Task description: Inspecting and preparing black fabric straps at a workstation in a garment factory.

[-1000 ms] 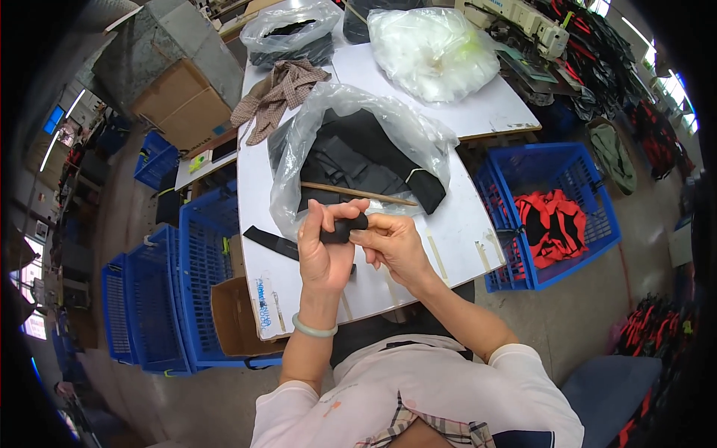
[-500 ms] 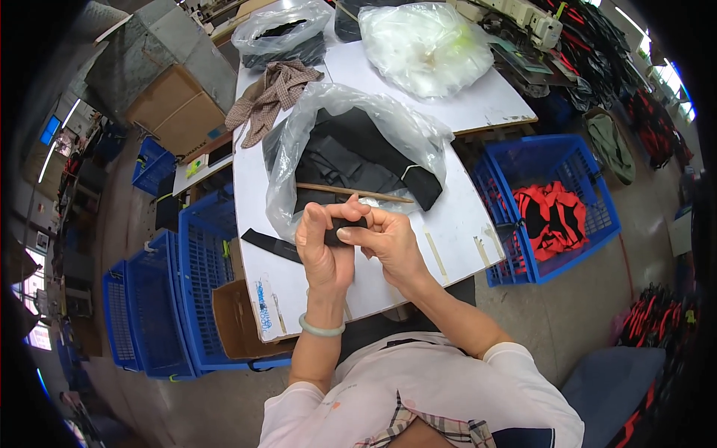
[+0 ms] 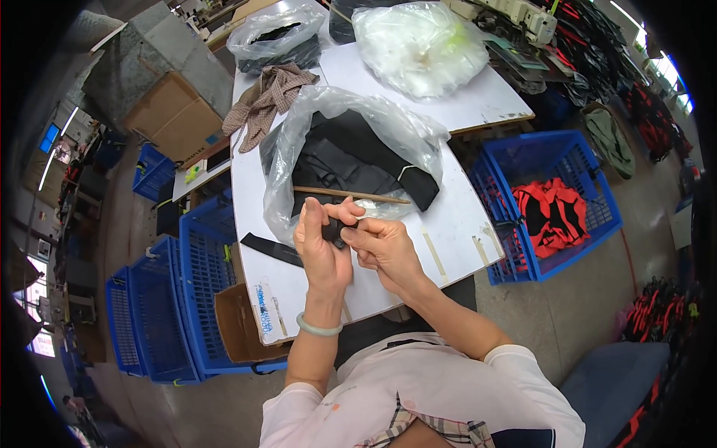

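Observation:
Between my two hands is a small piece of black fabric (image 3: pixel 334 231), mostly covered by the fingers. My left hand (image 3: pixel 323 250) is curled round it, thumb upright. The thumb and fingers of my right hand (image 3: pixel 388 252) pinch its right side. Just beyond the hands lies a clear plastic bag (image 3: pixel 280 175), its mouth open, with dark folded fabric pieces (image 3: pixel 340 160) inside. A thin wooden stick (image 3: pixel 351 195) rests across the bag. One dark bundle (image 3: pixel 418 187) in it has a pale tie round it. A black strip (image 3: pixel 270 249) lies on the table, left of my hands.
The white table (image 3: pixel 455 235) also bears a checked cloth (image 3: pixel 269 104), a stuffed clear bag (image 3: pixel 418 48) and another bag (image 3: pixel 276 41) at the back. Blue crates (image 3: pixel 205 254) line the left; a blue crate (image 3: pixel 601 198) with red-and-black fabric (image 3: pixel 551 216) stands right.
My right fingers have shifted slightly on the black fabric, and less of it shows between the hands. The whole view has moved a little.

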{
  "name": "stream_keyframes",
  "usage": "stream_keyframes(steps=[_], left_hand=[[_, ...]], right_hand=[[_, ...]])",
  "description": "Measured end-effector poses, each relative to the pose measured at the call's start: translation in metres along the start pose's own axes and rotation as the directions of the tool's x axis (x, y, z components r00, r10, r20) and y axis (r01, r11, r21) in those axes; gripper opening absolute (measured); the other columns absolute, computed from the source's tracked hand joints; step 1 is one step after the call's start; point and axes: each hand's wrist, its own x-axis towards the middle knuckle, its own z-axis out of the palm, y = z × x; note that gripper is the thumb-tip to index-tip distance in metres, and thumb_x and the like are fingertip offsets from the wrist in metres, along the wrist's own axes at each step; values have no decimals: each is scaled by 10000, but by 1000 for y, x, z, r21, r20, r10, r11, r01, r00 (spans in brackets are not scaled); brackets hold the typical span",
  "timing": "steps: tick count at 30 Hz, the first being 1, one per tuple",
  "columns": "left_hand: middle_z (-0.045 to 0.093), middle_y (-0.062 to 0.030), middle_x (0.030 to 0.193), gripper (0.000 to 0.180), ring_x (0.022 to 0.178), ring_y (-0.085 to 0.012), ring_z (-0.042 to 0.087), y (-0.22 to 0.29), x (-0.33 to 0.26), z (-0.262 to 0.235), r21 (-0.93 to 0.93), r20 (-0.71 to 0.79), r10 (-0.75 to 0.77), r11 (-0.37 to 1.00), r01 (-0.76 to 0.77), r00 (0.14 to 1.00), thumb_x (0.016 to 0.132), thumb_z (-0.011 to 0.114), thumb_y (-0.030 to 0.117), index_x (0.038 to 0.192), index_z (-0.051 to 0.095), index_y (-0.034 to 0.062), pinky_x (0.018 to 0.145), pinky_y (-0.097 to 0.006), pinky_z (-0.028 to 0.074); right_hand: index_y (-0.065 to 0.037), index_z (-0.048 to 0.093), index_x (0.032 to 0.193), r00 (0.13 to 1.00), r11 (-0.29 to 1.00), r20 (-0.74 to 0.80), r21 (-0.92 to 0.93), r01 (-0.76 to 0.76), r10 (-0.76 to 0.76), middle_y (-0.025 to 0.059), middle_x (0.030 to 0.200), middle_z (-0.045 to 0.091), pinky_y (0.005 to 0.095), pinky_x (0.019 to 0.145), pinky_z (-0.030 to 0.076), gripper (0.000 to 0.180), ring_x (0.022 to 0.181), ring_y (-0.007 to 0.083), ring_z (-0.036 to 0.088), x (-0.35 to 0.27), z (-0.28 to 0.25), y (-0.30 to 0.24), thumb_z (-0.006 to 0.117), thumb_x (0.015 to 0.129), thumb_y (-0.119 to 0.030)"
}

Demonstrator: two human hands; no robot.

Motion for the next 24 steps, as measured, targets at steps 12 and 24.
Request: stream_keyframes(steps=[12,24], left_hand=[[565,-116,630,326,722,-254,603,-1,-9,-6,-32,-122,-80,997,77,989,934,535,278,693,429,86,912,-428,433],[544,-108,573,291,787,-310,649,-2,-18,-7,69,86,-120,991,114,989,969,423,222,729,422,59,1000,-464,364]], right_hand=[[-24,622,743,983,991,134,-75,-115,124,-27,538,461,199,383,197,141,411,26,300,-4,-7,2,609,864,-95],[-62,409,1156,754,906,514,-129,-403,409,140,611,601,195,323,185,249,333,31,270,-4,-22,4,454,968,-219]])
